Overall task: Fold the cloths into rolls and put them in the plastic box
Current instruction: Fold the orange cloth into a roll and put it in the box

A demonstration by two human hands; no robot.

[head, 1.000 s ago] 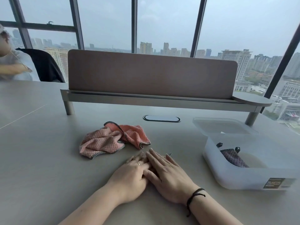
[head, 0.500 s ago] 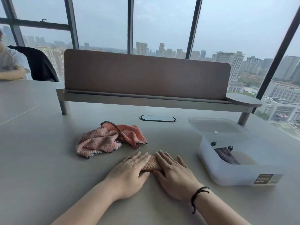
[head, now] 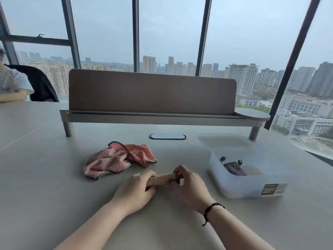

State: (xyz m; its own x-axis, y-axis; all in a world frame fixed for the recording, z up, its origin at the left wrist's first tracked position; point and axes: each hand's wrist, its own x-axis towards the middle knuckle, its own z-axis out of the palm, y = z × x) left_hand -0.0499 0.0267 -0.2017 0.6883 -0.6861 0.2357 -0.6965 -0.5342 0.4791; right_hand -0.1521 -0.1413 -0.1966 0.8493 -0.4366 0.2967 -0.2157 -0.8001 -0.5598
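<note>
1. We have the rolled cloth [head: 163,178] between both hands, low over the table [head: 45,186] or just on it, we cannot tell which; its long axis runs left to right across our front, the right end a little higher in the view.
2. Our left hand [head: 134,189] curls its fingers over the left end of the roll; our right hand [head: 187,184] wraps the right end, thumb under and fingers over; both grip it, neither is loose.
3. The plastic box [head: 239,190] stands to the right of the roll, near but apart; the right hand is the nearer one, so we judge it the natural carrier; the box is open on top, with its lid [head: 223,140] lying just behind it.
4. The roll looks tight and slim, tan-brown with a waffle weave; a dark edge shows at its right end.
5. One dark rolled cloth [head: 234,170] already lies in the box, with bare floor beside it.
6. The pink cloths [head: 115,160] lie crumpled in a heap beyond the left hand, not yet rolled; we judge the task partway done.
</note>
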